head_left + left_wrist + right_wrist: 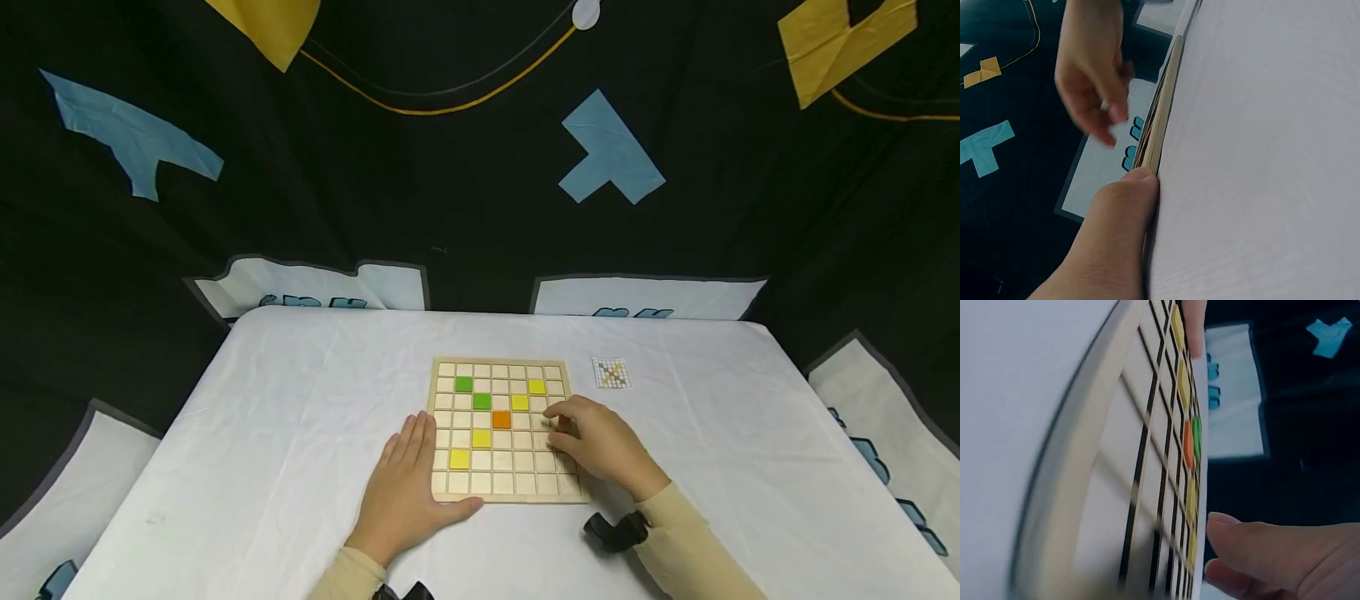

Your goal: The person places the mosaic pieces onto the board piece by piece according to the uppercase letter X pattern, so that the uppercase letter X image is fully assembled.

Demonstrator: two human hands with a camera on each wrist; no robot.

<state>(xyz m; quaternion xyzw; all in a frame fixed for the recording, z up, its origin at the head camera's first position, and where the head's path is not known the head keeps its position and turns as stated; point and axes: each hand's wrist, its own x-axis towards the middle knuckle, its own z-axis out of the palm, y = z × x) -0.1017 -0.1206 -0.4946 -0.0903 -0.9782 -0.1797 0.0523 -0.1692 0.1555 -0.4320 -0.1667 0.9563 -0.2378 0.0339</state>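
A square wooden grid board (525,461) lies on the white-covered table. Among its pale squares are two green tiles (482,402), one orange tile (501,419) and several yellow tiles (481,438), the colours forming crossing diagonals. My left hand (401,492) rests along the board's left edge with straight fingers, its thumb at the near edge; the left wrist view shows that thumb (1125,203) against the wooden rim. Over the board's right side hovers my right hand (603,442), fingers loosely bent, thumb and index finger apart. Nothing shows between them.
A small printed card (612,373) with a coloured grid pattern lies beyond the board's right corner. Something green (647,452) peeks out beside the right wrist, mostly hidden. A black curtain (480,208) hangs behind the table.
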